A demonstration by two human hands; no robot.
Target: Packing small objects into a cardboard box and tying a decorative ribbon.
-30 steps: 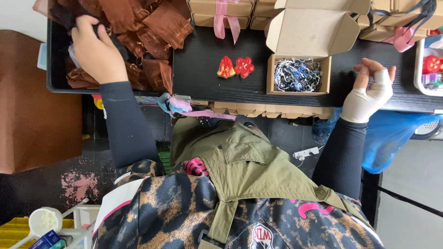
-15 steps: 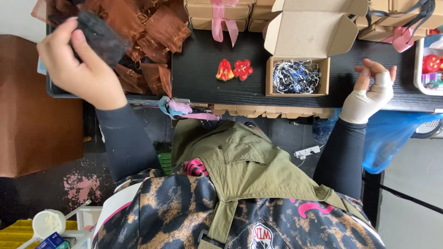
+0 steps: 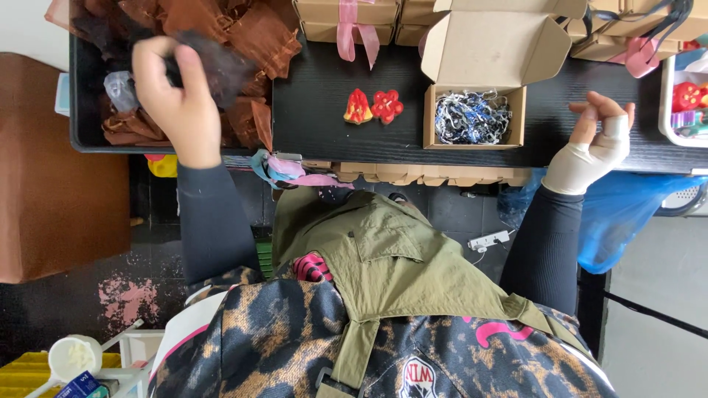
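One dark sheer pouch point(image 3: 214, 68) is held in the left hand point(image 3: 173, 103), above the pile of brown sheer pouches point(image 3: 251, 37) at the left end of the black table point(image 3: 317, 125). The fingers of that hand are closed around the near edge of the pouch, and the fabric extends from the grip toward the table centre. The pouch is blurred, so its exact shape cannot be determined.

The right hand point(image 3: 590, 144) is well apart from the pouch, at the opposite end of the table near its front edge. It wears a pale wrap over the palm and wrist, and a band on one finger. Its fingers are curled loosely upward with the tips close together; no object is visible in it.

Between the two hands, an open cardboard box point(image 3: 476, 110) stands with its lid raised and contains shredded blue and white filler point(image 3: 472, 116). Just beside the box, on the pouch side, lie two small red figures point(image 3: 372, 107) touching each other. Closed cardboard boxes with pink ribbon point(image 3: 354, 29) stand along the far edge of the table.
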